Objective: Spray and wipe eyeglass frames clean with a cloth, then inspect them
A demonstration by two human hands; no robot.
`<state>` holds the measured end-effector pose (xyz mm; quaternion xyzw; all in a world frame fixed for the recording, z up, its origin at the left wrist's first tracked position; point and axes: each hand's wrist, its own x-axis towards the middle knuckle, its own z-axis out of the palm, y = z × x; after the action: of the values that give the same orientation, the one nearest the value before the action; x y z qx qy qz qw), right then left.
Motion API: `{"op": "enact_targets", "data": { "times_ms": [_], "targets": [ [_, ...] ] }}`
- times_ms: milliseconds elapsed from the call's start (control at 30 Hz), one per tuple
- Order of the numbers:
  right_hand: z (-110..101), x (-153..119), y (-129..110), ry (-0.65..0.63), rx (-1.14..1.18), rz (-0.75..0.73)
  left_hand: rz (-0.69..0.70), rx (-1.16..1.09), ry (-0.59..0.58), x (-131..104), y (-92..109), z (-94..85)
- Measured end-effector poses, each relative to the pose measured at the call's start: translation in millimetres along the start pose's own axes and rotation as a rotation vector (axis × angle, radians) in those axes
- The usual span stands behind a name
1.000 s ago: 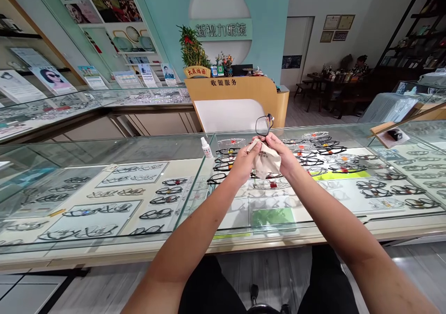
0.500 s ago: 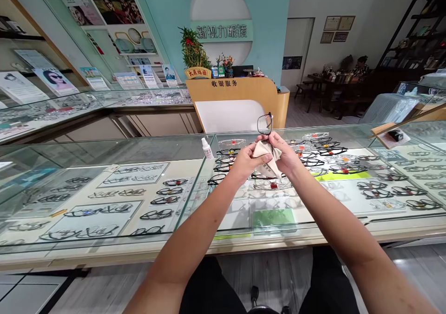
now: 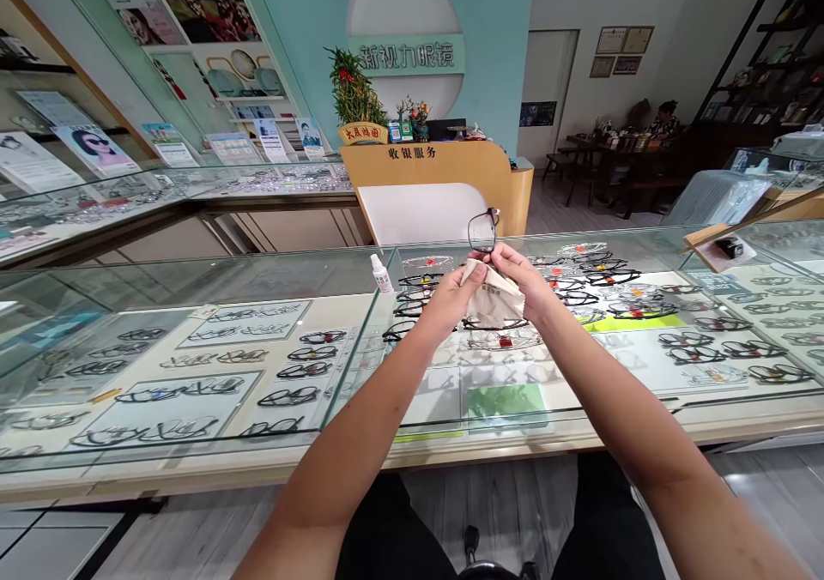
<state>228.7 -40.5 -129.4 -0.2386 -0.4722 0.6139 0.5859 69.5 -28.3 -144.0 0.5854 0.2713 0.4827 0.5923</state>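
Note:
A pair of dark-framed glasses point(image 3: 482, 232) is held up over the glass counter, one lens showing above my hands. My left hand point(image 3: 454, 295) pinches a cream cloth point(image 3: 494, 297) with dark print on it, thumb on top. My right hand point(image 3: 523, 278) is closed on the glasses at the cloth's upper right. The cloth hangs between both hands and hides the other part of the glasses. To the left of my hands, a small white spray bottle point(image 3: 381, 274) stands on the counter.
Rows of glasses point(image 3: 309, 369) lie in the glass display counter point(image 3: 360, 464). A wooden stand point(image 3: 708, 238) is at the right. Beyond are a cash desk point(image 3: 431, 164) and a seated person point(image 3: 664, 121) at a far table.
The glasses have turned and shifted slightly left. The cloth has spread and hangs lower on the right, its print now near the top. Both hands stay closed.

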Motion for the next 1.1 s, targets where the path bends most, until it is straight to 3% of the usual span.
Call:
{"op": "enact_targets", "data": {
  "times_ms": [100,233,700,833,1100],
  "targets": [
    [-5,1,-5,0.006,-0.045,-0.011,-0.005,0.054,-0.006,4,2,-8.5],
    [-12,1,-11,-0.007,-0.091,-0.025,0.049,0.106,0.071,8,3,-15.5],
    [-17,-1,-13,-0.177,-0.207,0.106,0.124,0.056,0.248,14,10,-28.7],
    [-18,0,-14,-0.183,-0.197,0.122,0.108,-0.006,0.215,18,7,-32.7],
    [-22,3,-10,-0.127,-0.145,0.143,0.066,-0.012,0.033,14,10,-31.1]
  ]
}}
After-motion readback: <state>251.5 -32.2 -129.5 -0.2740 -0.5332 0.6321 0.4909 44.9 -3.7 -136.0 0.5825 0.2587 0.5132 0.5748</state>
